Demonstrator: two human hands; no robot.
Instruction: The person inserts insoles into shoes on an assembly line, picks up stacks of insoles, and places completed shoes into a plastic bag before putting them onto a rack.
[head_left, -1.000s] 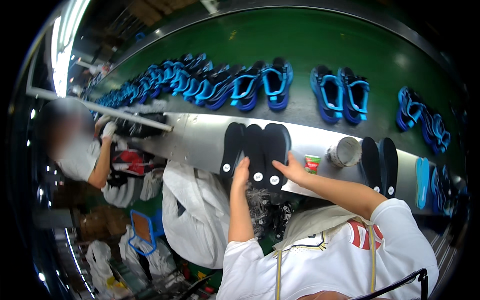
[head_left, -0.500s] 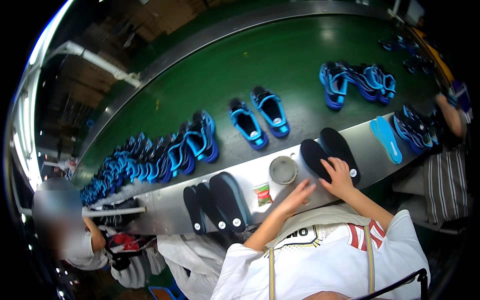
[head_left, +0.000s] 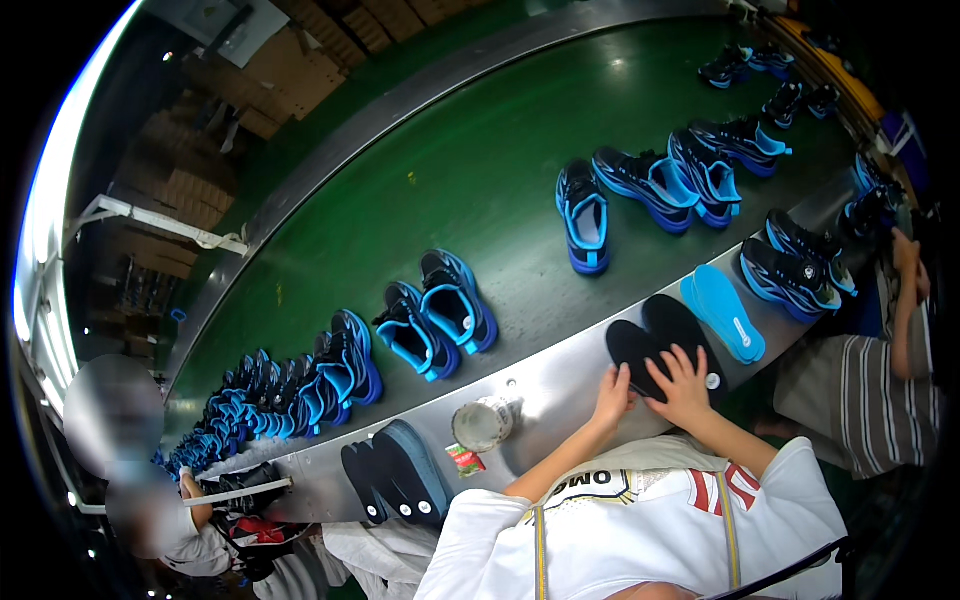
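Observation:
A pair of black insoles, with a round white label at one heel, lies on the metal ledge in front of me. My right hand rests over their heel ends, fingers spread. At the lower left edge of the same pair is my left hand, its fingers curled close together. Whether it pinches the edge cannot be made out. Just right of them are bright blue insoles. To the left stands a grey round container, beside a small red and green packet.
More black insoles lie on the ledge at left. Black and blue sneakers stand along the green surface, with a long row at far left. Further sneakers are on the ledge at right, near a co-worker's arm.
My view has turned to the right. The black insoles have moved right along the ledge, away from the container and closer to the blue insoles. My left hand has come up to their edge.

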